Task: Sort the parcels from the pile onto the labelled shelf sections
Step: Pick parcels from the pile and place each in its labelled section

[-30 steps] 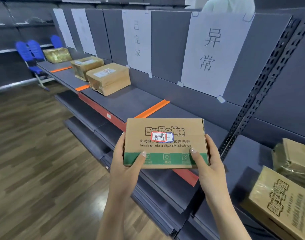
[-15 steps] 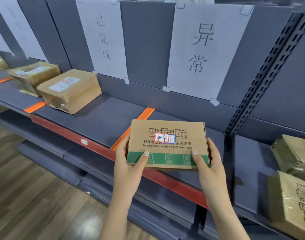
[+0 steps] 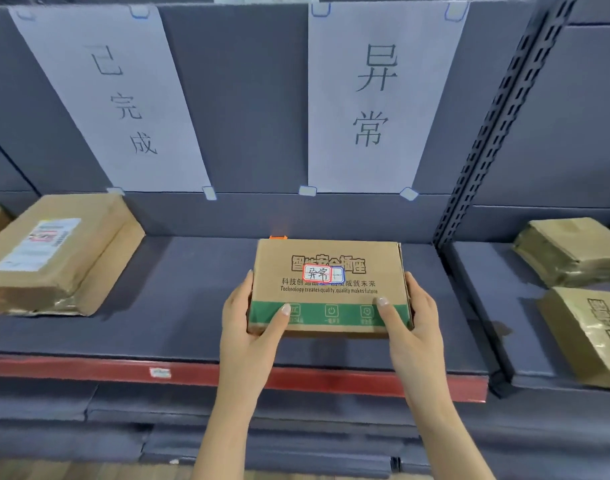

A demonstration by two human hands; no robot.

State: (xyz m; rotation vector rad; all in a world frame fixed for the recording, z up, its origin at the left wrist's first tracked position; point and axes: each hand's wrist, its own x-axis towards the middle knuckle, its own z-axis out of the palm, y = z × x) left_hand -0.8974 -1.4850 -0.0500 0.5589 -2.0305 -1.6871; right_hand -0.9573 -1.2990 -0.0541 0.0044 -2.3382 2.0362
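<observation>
The left hand point(image 3: 251, 330) and right hand point(image 3: 412, 327) grip the box point(image 3: 326, 271) by its short ends, thumbs on top. Its long side lies left-right, over the shelf point(image 3: 192, 306), under the sign point(image 3: 376, 95).

1. Grey shelf point(image 3: 192, 306), fronted by a red strip point(image 3: 89, 370) with a small white tag point(image 3: 160, 373).
2. On the left part, a taped brown parcel point(image 3: 54, 268), flat on the board, with a white shipping label point(image 3: 37, 244) on top.
3. At the back of the board, the tip of an orange divider point(image 3: 278, 238), mostly hidden.
4. Past the slotted post point(image 3: 497, 126), a neighbouring shelf point(image 3: 487, 306) carrying two wrapped parcels: the rear parcel point(image 3: 570, 251) near the back, the front parcel point(image 3: 591, 334) just beside it.
5. Below, lower shelves point(image 3: 123, 403), also grey.
</observation>
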